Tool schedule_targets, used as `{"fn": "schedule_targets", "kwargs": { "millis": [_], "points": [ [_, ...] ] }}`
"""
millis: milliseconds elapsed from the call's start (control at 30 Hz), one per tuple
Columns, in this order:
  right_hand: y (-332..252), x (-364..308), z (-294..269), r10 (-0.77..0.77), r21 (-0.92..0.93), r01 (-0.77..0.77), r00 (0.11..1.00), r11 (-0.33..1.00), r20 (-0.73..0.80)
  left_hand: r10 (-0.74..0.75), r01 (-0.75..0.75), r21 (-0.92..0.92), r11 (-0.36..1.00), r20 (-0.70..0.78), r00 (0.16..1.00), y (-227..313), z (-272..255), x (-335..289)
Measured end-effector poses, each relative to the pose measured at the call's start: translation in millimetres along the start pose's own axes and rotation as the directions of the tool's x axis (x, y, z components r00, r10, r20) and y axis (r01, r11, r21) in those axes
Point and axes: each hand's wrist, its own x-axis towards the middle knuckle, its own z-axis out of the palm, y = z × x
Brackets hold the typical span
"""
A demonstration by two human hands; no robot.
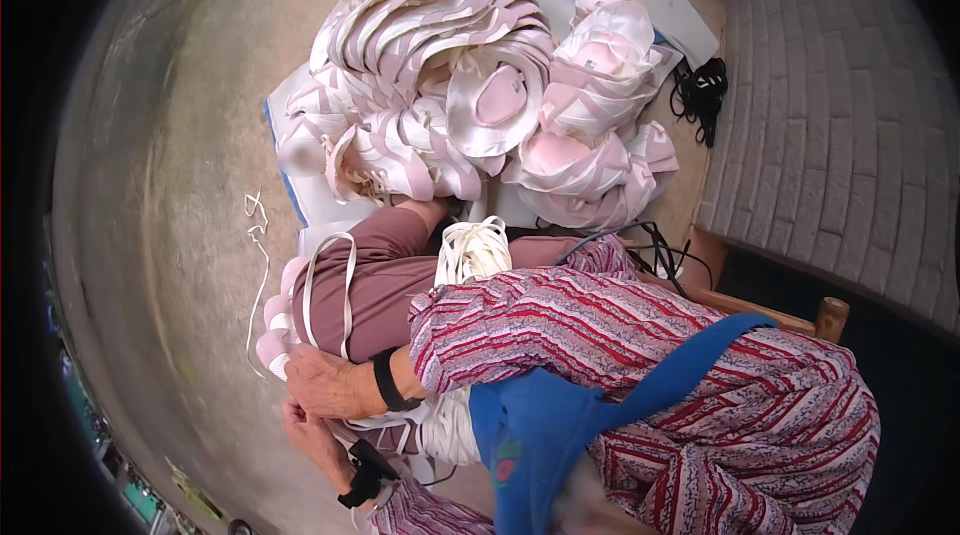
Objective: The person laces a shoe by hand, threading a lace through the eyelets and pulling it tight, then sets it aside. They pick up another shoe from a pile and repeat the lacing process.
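The person's right hand [322, 385] and left hand [318, 447] come close together at the left side of the lap. Both have bent fingers, drawn in rather than spread, but what is pinched between them is hidden, so their exact grip cannot be told. The right hand is just beside the rounded pink-and-white fabric shoe pieces [274, 345], which sit by the brown-trousered leg [365, 280]. A flat white lace [349, 295] loops over that leg, and a bundled hank of cream laces [475, 250] rests on the lap.

The pieces look light and pliable, likely to fold or slump if held by one edge; the rounded, seemingly firmer end should give a steadier hold. The lace looks limp and prone to twisting, so a pinch near its tip would probably control it best.
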Motion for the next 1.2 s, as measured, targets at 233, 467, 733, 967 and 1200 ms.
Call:
{"fn": "schedule_targets", "kwargs": {
  "millis": [233, 467, 733, 967, 1200],
  "points": [
    [16, -3, -22, 0.052, 0.001, -0.052, 0.999, 0.999, -0.009, 0.255, -0.261, 0.113, 0.959, 0.069, 0.965, 28, 11, -11],
    [23, -11, 10, 0.063, -0.042, -0.065, 0.997, 0.997, -0.034, 0.199, -0.208, 0.138, 0.968, 0.077, 0.977, 18, 1, -3],
    [23, -7, 8, 0.063, -0.079, -0.069, 0.995, 0.994, -0.078, 0.253, -0.259, 0.191, 0.947, 0.055, 0.966, 3, -4, 5],
    [37, -12, -14, 0.120, -0.098, -0.135, 0.983, 0.986, -0.140, 0.356, -0.366, 0.190, 0.911, 0.083, 0.931, 25, 11, -1],
    [35, -7, -36, 0.135, -0.054, -0.146, 0.975, 0.988, -0.176, 0.278, -0.286, 0.086, 0.954, 0.096, 0.956, 89, 106, -22]
  ]
}}
